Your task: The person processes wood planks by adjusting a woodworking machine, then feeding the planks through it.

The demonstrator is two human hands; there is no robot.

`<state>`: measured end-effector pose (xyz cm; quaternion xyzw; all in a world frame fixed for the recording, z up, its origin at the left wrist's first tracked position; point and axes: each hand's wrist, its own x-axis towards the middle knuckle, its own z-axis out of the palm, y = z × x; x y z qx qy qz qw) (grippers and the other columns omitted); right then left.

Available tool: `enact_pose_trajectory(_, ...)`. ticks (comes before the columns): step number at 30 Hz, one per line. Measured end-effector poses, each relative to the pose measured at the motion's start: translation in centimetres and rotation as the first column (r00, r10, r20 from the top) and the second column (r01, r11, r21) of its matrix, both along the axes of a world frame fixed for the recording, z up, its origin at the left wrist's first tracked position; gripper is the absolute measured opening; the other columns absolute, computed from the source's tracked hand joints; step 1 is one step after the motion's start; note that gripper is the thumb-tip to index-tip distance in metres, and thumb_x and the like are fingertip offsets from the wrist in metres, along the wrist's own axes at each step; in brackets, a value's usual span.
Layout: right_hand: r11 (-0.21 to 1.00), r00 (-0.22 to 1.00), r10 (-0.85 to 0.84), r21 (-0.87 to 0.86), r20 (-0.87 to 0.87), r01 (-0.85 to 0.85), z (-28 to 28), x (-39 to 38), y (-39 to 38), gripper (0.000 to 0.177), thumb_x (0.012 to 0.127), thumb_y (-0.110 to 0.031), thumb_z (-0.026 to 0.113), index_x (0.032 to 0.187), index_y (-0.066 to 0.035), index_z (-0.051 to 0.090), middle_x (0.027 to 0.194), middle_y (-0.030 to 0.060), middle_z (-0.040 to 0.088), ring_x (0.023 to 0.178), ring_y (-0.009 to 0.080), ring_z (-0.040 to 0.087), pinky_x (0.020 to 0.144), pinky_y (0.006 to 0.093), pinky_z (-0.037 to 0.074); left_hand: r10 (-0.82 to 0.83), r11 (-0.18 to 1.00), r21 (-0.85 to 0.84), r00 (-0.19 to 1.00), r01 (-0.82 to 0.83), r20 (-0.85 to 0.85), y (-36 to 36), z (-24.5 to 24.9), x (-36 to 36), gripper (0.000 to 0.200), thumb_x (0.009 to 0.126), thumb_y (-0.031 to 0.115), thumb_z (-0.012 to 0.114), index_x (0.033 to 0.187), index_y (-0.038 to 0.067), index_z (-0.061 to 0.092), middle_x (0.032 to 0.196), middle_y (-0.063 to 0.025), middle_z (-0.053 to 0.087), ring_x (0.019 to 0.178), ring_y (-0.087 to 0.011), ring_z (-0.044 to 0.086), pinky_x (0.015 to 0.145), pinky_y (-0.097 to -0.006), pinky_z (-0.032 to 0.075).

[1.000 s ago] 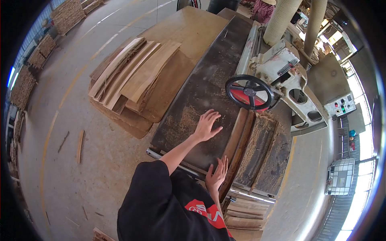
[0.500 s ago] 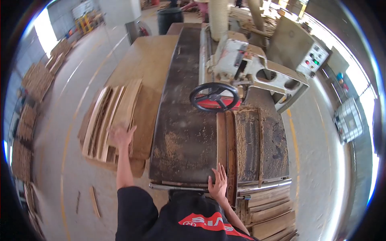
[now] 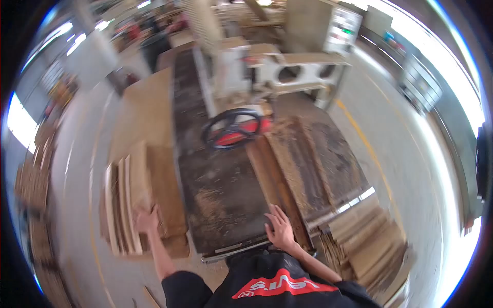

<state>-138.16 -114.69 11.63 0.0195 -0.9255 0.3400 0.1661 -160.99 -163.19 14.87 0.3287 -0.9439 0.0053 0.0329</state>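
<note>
The left arm reaches out from a dark sleeve point(image 3: 186, 288) at the bottom of the frame, its bare forearm point(image 3: 162, 255) slanting up and leftward to the left hand point(image 3: 147, 219) in the lower left, which is blurred, back upward, so that how far its fingers curl cannot be told. The right forearm point(image 3: 314, 263) runs up and leftward from the lower right, elbow bent, to the right hand point(image 3: 280, 230) just right of the lower centre, which lies spread with its back showing, fingers point(image 3: 278, 214) extended toward the top and thumb point(image 3: 268, 230) out to the left.
</note>
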Motion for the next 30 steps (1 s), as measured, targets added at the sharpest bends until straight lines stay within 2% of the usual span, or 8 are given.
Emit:
enact_pose_trajectory(1,1.000,1.000,0.003,0.007,-0.022,-0.003,-0.3,-0.2,0.0,0.043,0.092,-0.010,0.072,0.133,-0.001,0.064,0.159,0.0244,0.052,0.151,0.0439,0.045,0.124,0.0529,0.039,0.042,0.993,0.102,0.990,-0.055,0.133,2.6,4.2,0.8,0.111,0.079,0.079,0.078,0.160,0.009,0.049,0.138,-0.0259,0.069,0.123,-0.0380,0.070,0.097,-0.0522,0.058)
enact_pose_trajectory(2,0.998,0.999,-0.007,-0.058,-0.046,0.004,-0.6,-0.4,-0.1,0.040,0.091,-0.009,0.072,0.129,0.000,0.065,0.157,0.0246,0.054,0.150,0.0441,0.046,0.124,0.0530,0.040,-0.162,0.971,-0.207,0.969,0.122,-0.188,-0.6,-1.7,1.1,0.097,0.085,0.073,0.077,0.154,0.007,0.058,0.139,-0.0244,0.069,0.124,-0.0352,0.070,0.100,-0.0501,0.057)
enact_pose_trajectory(4,0.995,0.999,-0.046,-0.088,-0.026,0.043,-2.4,-0.3,-0.8,0.035,0.092,-0.013,0.068,0.125,0.000,0.068,0.157,0.0242,0.054,0.152,0.0416,0.044,0.125,0.0520,0.040,-0.559,0.829,-0.335,0.666,0.448,-0.494,8.1,-1.5,-0.9,0.096,0.085,0.073,0.077,0.154,0.007,0.058,0.138,-0.0243,0.070,0.124,-0.0353,0.070,0.100,-0.0502,0.057)
enact_pose_trajectory(7,1.000,0.995,-0.019,-0.010,-0.103,0.018,-5.8,-1.3,-1.4,0.040,0.089,-0.014,0.069,0.126,0.000,0.070,0.157,0.0250,0.054,0.151,0.0427,0.046,0.124,0.0517,0.041,-0.792,0.201,-0.171,0.057,0.965,-0.607,28.9,-0.7,1.7,0.096,0.085,0.072,0.077,0.154,0.008,0.058,0.138,-0.0243,0.070,0.124,-0.0355,0.070,0.100,-0.0504,0.057)
enact_pose_trajectory(10,1.000,0.898,0.002,-0.027,-0.441,-0.016,-7.1,-2.8,-0.9,0.023,0.082,-0.011,0.069,0.101,0.001,0.066,0.142,0.0287,0.061,0.137,0.0490,0.054,0.114,0.0585,0.047,-0.700,-0.460,-0.052,-0.397,0.887,-0.593,43.1,-1.2,8.7,0.095,0.085,0.071,0.077,0.154,0.008,0.058,0.137,-0.0243,0.070,0.123,-0.0356,0.070,0.100,-0.0506,0.057)
enact_pose_trajectory(13,0.998,0.846,-0.006,0.051,-0.533,0.039,-7.0,-3.1,-0.1,0.024,0.081,-0.012,0.070,0.101,0.001,0.067,0.139,0.0286,0.063,0.137,0.0484,0.055,0.113,0.0578,0.048,-0.558,-0.754,0.021,-0.624,0.656,-0.547,50.1,-1.5,14.8,0.095,0.085,0.070,0.078,0.154,0.008,0.059,0.136,-0.0242,0.070,0.123,-0.0358,0.070,0.101,-0.0509,0.057)
enact_pose_trajectory(20,0.987,0.854,-0.080,0.078,-0.514,0.140,-6.7,-2.8,0.3,0.026,0.084,-0.014,0.071,0.106,-0.001,0.069,0.142,0.0272,0.063,0.137,0.0477,0.055,0.114,0.0569,0.048,-0.409,-0.908,0.136,-0.769,0.396,-0.492,53.0,-0.7,21.0,0.093,0.085,0.068,0.078,0.154,0.009,0.059,0.135,-0.0242,0.071,0.123,-0.0361,0.070,0.101,-0.0514,0.057)
enact_pose_trajectory(30,0.994,0.890,-0.013,0.089,-0.456,0.060,-7.8,-3.3,0.3,0.029,0.088,-0.017,0.073,0.114,-0.003,0.071,0.146,0.0253,0.063,0.138,0.0466,0.056,0.116,0.0557,0.047,-0.468,-0.883,0.201,-0.754,0.425,-0.462,52.6,-1.0,20.3,0.091,0.084,0.065,0.079,0.154,0.009,0.059,0.132,-0.0241,0.071,0.122,-0.0366,0.070,0.101,-0.0521,0.056)
